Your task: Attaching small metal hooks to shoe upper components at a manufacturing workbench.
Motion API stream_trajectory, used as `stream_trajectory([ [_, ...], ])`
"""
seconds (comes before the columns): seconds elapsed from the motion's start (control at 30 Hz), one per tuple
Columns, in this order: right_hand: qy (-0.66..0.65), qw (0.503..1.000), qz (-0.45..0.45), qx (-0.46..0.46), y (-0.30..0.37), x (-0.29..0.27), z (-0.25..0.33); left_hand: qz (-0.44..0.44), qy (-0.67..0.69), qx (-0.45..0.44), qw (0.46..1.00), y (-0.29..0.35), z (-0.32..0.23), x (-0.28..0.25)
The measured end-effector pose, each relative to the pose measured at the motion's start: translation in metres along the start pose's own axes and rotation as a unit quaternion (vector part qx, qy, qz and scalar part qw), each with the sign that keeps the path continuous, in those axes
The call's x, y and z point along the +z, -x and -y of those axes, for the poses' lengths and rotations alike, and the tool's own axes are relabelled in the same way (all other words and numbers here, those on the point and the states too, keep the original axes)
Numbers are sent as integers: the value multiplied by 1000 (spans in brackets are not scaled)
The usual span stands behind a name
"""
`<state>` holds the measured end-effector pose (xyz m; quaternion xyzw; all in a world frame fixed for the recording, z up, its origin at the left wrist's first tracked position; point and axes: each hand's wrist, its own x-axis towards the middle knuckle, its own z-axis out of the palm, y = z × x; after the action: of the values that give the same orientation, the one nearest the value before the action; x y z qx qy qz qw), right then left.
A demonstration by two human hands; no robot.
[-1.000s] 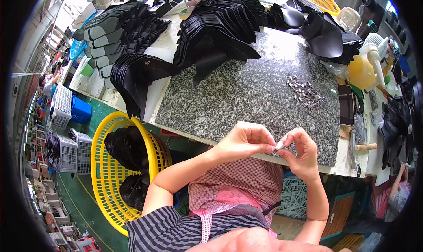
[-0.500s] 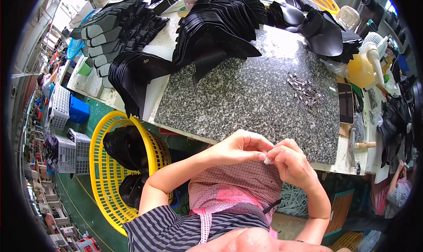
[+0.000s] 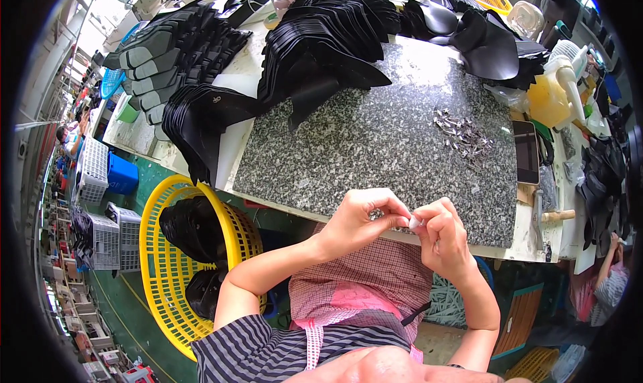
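My left hand (image 3: pixel 365 223) and my right hand (image 3: pixel 442 239) meet at the near edge of a speckled granite slab (image 3: pixel 348 148). Thumb and fingers of each are pinched, tips almost touching. A small white bit (image 3: pixel 414 221) shows at the right fingertips; I cannot tell whether it is held or wrapped round a finger. Anything else in the pinch is too small to make out. On the slab's right part lies a scattered heap of small silvery metal pieces (image 3: pixel 462 136). Stacked black leather-like pieces (image 3: pixel 321 48) fan out along its far side.
More black pieces with grey patches (image 3: pixel 154 61) lie at the far left, and a curved black pile (image 3: pixel 485 48) at the far right. A phone (image 3: pixel 526 152), a hammer (image 3: pixel 556 216) and a yellow container (image 3: pixel 548 102) line the right side. A yellow basket (image 3: pixel 151 249) holding black pieces stands at left.
Both hands have risen slightly toward the slab, still pinched together. The white bit has shifted a little up and right, and the fingertips have turned slightly. The view has shifted a little.
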<state>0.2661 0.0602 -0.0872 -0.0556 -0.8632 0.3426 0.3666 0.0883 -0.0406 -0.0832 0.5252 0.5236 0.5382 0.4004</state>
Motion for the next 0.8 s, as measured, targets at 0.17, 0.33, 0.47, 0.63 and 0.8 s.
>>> stream_trajectory([
  [0.17,-44,996,-59,57,1,4,-3,17,-178,154,972,-37,0,-31],
  [0.33,-91,987,-108,82,12,5,-10,-309,-526,170,774,-107,16,-121],
  [0.47,-73,988,-91,97,18,10,-10,-351,-577,113,729,-135,37,-153],
  [0.63,-88,985,-45,143,29,5,-13,-312,-544,27,778,-150,43,-157],
  [0.8,-121,973,-34,193,36,5,-19,-288,-647,17,706,-142,46,-148],
])
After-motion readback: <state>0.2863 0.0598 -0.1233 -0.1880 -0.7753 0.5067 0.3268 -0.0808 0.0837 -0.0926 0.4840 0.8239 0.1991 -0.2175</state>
